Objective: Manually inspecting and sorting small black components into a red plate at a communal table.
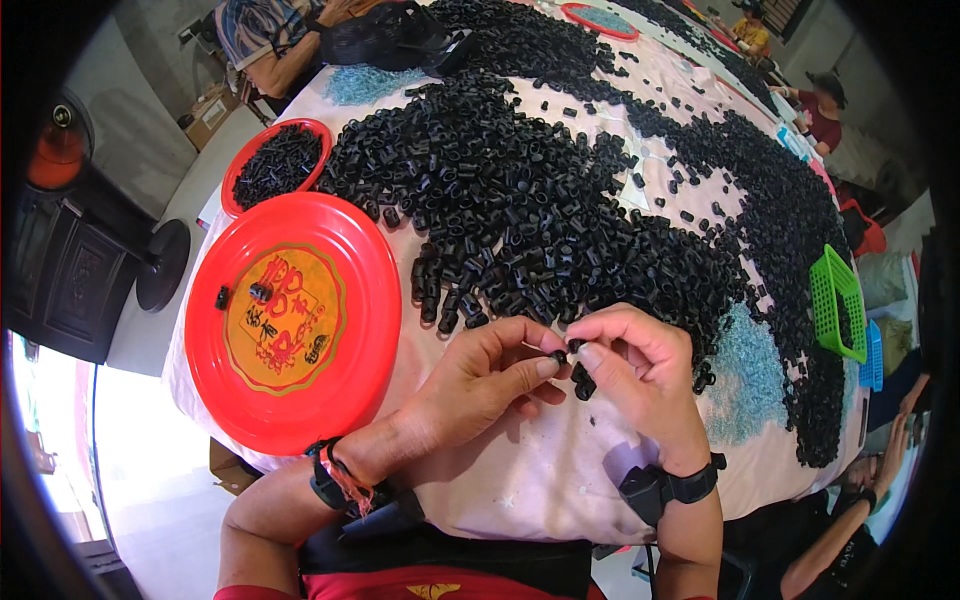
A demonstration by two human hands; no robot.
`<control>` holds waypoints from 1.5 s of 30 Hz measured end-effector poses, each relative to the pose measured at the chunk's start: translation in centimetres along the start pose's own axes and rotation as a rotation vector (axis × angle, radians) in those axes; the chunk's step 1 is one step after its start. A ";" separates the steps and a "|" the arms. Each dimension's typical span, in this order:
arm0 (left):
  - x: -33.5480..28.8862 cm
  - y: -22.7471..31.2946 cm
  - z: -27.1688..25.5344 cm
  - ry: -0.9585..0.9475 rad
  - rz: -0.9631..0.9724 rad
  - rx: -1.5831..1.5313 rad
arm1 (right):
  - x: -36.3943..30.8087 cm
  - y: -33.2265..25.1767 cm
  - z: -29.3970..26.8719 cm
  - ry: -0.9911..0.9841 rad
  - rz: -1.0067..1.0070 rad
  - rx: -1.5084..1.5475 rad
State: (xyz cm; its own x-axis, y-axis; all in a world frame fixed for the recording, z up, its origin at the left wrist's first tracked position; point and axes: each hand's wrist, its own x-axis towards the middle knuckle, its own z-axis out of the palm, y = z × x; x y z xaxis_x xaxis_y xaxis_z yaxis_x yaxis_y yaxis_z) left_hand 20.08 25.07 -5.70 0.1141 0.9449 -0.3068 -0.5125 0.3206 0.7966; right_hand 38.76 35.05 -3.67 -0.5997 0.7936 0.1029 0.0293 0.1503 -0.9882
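Observation:
Near the table's front edge, my left hand (492, 372) pinches a small black plastic part (557, 356) between thumb and fingertips. Close beside it, my right hand (640, 372) pinches another small black piece (575, 346). The two pieces are almost touching; their exact shape is partly covered by my fingers. A few more black parts (583, 382) show just below, by the right fingers. Beyond both hands spreads a large heap of black ring-shaped plastic parts (520, 200). To the left lies a big red tray (215, 370) with two black pieces on its yellow printed middle.
A smaller red tray (326, 140) holds thin black parts. Piles of small clear bluish pieces (745, 375) lie at the right and far left. A green basket (838, 300) stands at the right edge. Other people sit around the table; a fan (60, 140) stands at left.

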 end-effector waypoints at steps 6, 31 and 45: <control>0.4 0.1 -0.3 -0.061 0.055 0.078 | 0.0 0.1 -0.5 -0.083 -0.177 -0.257; 0.6 -0.4 -0.4 -0.007 0.134 0.181 | -0.2 -0.1 0.3 -0.019 -0.232 -0.401; 0.0 -0.3 0.2 0.033 0.210 0.509 | -0.8 -0.5 0.7 -0.040 -0.315 -0.462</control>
State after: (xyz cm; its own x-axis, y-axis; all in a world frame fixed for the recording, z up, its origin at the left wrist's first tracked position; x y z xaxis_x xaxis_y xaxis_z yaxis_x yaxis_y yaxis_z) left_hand 20.38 24.99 -5.82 0.0232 0.9920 -0.1242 -0.0444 0.1251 0.9911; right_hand 38.64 33.92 -3.32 -0.6657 0.6468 0.3721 0.1856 0.6265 -0.7570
